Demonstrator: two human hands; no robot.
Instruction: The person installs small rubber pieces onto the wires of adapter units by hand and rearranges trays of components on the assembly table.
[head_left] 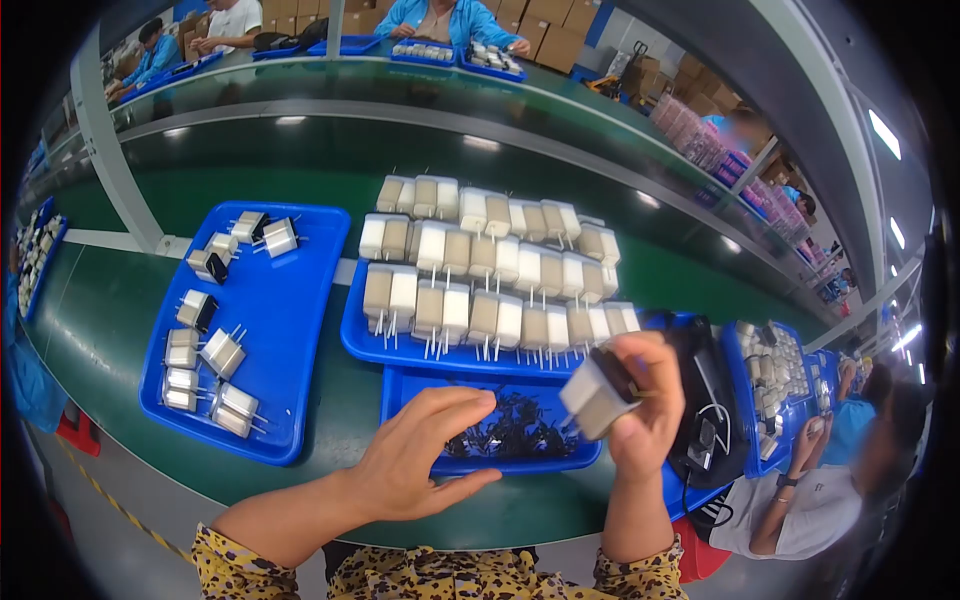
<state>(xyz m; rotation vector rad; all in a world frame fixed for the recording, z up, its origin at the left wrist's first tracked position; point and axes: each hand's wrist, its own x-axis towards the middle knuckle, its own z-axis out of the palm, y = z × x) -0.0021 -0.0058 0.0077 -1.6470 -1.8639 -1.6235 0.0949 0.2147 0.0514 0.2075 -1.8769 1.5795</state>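
Head view: at centre right, the right hand [655, 400] pinches a pronged adapter pair [597, 400] between thumb and fingers, prongs toward lower left, probably to keep them clear of the grip. At lower centre, the left hand [412, 455] is spread, thumb apart, gripping nothing visible, near the small blue tray [402, 386] of black pieces [515, 430]. Just above, adapter rows [485, 258] stand closely packed, likely for mutual support.
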